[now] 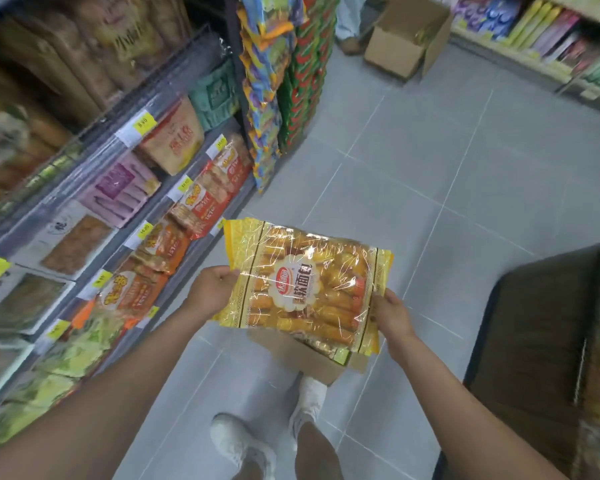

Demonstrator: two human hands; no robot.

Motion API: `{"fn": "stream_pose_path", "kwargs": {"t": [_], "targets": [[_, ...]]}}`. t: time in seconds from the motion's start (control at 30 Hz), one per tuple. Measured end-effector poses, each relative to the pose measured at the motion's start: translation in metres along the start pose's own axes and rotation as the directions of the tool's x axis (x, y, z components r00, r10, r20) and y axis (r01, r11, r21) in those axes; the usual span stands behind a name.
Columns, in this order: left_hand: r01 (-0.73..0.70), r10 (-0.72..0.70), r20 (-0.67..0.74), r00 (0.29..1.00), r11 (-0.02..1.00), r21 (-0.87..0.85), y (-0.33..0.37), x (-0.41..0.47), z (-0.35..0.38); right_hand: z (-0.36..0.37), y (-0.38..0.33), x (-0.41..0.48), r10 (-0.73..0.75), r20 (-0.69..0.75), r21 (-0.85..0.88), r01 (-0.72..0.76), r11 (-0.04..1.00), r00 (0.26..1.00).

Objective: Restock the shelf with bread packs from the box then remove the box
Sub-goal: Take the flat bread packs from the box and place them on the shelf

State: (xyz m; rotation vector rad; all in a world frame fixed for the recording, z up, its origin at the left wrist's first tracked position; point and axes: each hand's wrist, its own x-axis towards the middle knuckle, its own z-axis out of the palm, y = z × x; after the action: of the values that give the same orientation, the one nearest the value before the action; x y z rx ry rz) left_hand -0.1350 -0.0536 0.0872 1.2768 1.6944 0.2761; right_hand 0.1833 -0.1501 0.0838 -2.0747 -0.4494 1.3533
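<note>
Above grey floor tiles (430, 188), both hands hold yellow, clear-windowed bread pack (305, 289).

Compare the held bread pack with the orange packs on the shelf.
The bread pack is yellow; the orange packs are orange-red. The bread pack is held up by the left hand and right hand at its edges; the orange packs lie in a row on the shelf. Both are glossy plastic.

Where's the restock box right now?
Head view, centre: the cardboard box sits on the floor, mostly hidden under the held bread pack, just ahead of a white shoe.
</note>
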Motion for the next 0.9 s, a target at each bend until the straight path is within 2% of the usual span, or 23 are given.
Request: {"fn": "stream_pose_path", "kwargs": {"t": [0.13, 0.2, 0.3, 0.5, 0.67, 0.9], "targets": [[-0.133, 0.132, -0.101, 0.986, 0.991, -0.003, 0.021, -0.050, -0.072, 0.007, -0.061, -0.065, -0.135, 0.019, -0.014, 0.135, 0.991, 0.991], [-0.240, 0.253, -0.163, 0.954, 0.966, 0.099, 0.030, -0.074, -0.111, 0.015, -0.090, -0.093, -0.211, 0.044, -0.013, 0.211, 0.977, 0.977], [-0.327, 0.378, -0.247, 0.892, 0.918, 0.224, 0.040, -0.112, -0.169, 0.031, -0.134, -0.133, -0.325, 0.096, -0.039, 0.330, 0.943, 0.941], [-0.288, 0.322, -0.429, 0.844, 0.947, 0.144, 0.033, -0.177, -0.263, 0.066, -0.213, -0.202, -0.530, 0.170, 0.020, 0.535, 0.845, 0.831], [-0.258, 0.306, -0.602, 0.737, 0.952, 0.167, 0.024, -0.223, -0.312, 0.102, -0.257, -0.259, -0.654, 0.244, 0.008, 0.673, 0.739, 0.716], [-0.211, 0.268, -0.698, 0.664, 0.963, 0.169, 0.005, -0.278, -0.363, 0.144, -0.277, -0.305, -0.769, 0.330, -0.118, 0.832, 0.542, 0.548]]}}
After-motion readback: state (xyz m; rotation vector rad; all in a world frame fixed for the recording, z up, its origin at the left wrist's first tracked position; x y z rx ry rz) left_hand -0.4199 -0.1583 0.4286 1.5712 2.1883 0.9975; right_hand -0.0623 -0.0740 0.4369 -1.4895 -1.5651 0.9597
